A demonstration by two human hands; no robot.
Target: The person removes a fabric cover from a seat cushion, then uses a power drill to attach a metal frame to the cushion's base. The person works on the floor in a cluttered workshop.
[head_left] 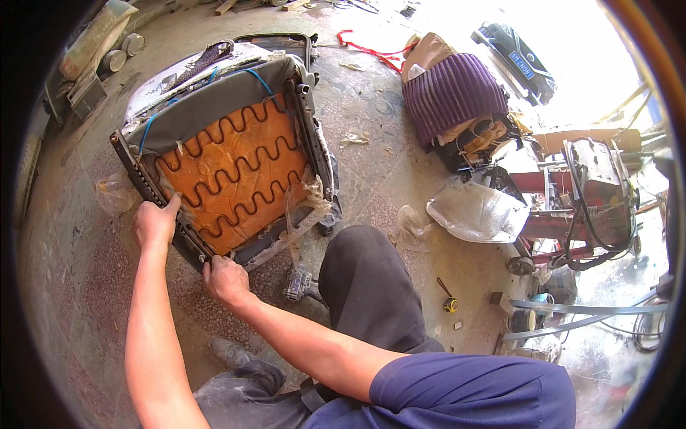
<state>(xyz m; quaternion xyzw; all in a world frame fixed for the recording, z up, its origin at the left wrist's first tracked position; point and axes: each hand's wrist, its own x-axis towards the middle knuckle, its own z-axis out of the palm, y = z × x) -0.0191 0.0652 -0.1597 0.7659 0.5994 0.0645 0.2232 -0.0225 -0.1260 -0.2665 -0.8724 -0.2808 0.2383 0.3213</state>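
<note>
An upturned vehicle seat (227,171) lies on the floor in front of me. Its underside shows rows of dark zigzag springs (236,168) over orange-brown padding, with grey cloth and blue cords along the far edge. A black metal rail (133,166) runs down its left side. My left hand (157,220) is closed around that rail about halfway along. At the rail's near end, by the seat's front corner, my right hand (226,280) is closed with the fingers pinching the metal. Those fingertips are partly hidden, so any small part in them does not show.
A cordless power tool (300,283) lies beside my knee. To the right are a yellow tape measure (449,304), a silvery curved panel (480,211) and a red-framed machine (550,214). Farther off stand a purple ribbed seat cushion (455,98) and a black car bumper piece (516,63).
</note>
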